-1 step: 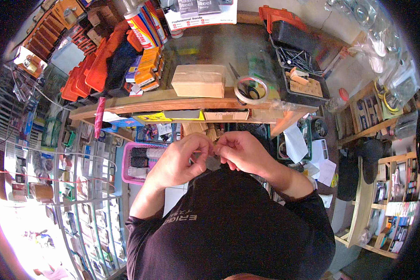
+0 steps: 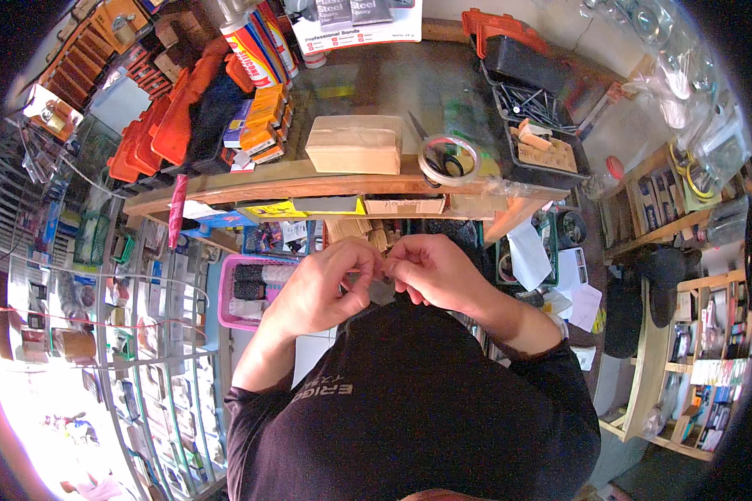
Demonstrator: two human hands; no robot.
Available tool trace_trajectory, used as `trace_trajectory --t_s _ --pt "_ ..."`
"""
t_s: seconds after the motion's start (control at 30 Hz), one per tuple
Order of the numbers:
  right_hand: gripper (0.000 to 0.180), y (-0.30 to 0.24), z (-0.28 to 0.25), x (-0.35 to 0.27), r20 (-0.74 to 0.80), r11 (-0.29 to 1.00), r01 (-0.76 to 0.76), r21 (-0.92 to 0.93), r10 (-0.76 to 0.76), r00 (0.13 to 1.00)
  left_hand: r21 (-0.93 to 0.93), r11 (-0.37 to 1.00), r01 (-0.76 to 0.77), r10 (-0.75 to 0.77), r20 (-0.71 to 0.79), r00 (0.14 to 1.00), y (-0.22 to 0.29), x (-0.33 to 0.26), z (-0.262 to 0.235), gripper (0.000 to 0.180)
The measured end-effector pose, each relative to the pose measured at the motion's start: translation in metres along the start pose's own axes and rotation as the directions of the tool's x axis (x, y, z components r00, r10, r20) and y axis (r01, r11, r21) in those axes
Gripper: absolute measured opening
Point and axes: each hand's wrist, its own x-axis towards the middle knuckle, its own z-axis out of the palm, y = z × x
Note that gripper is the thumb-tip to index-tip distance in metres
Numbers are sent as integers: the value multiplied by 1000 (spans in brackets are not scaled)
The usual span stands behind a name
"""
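We pinch a small grey flat object between our left hand and right hand, fingertips pressed together at chest height, below the wooden tabletop bearing a tan cardboard box and clear tape roll.

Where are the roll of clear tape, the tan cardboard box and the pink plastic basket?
Roll of clear tape [image 2: 449,159]: head view, on its ring.
Tan cardboard box [image 2: 355,144]: head view, middle of its top face.
Pink plastic basket [image 2: 224,294]: head view, on its left rim.
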Motion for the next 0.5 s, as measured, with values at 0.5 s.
trace_trajectory --t_s 0.5 --pt "10 16 5 -4 -222 989 146 11 -140 965 604 753 -261 411 -121 904 -12 1 24 34"
